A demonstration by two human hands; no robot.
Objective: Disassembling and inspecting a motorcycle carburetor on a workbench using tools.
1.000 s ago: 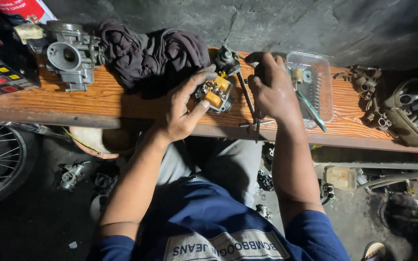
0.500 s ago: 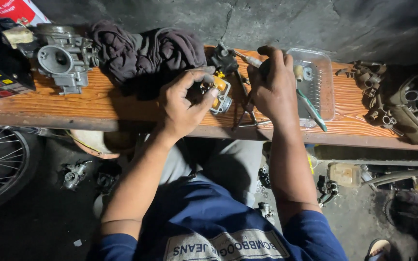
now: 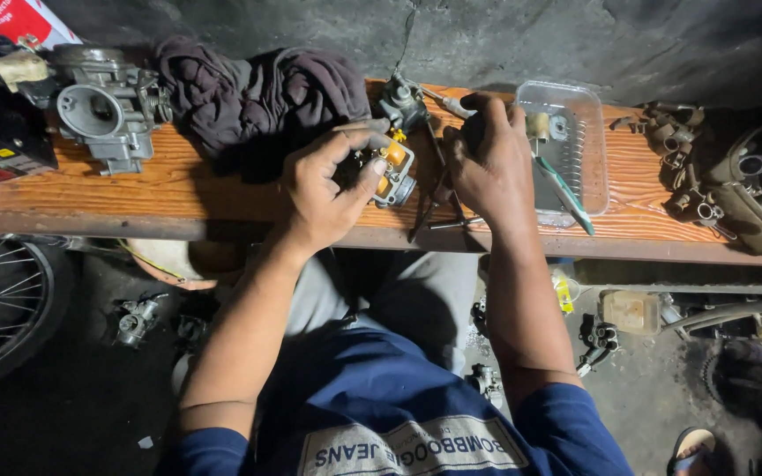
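Part: small metal carburettor body with orange float (image 3: 387, 167), on the wooden counter (image 3: 178, 189), between the hands.
Left hand (image 3: 324, 189): fingers curled, gripping it, nearer.
Right hand (image 3: 487, 159): closed around a thin tool; its tip is hidden.

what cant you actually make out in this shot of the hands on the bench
- Head view: the right hand covers whatever its fingers grip; only a metal tip shows.
- Head view: the left hand hides most of the small carburetor part with the orange piece.
- Head view: the dark cloth covers the wooden bench behind it.
- Head view: the metal parts at far right sit in shadow, cut by the edge.
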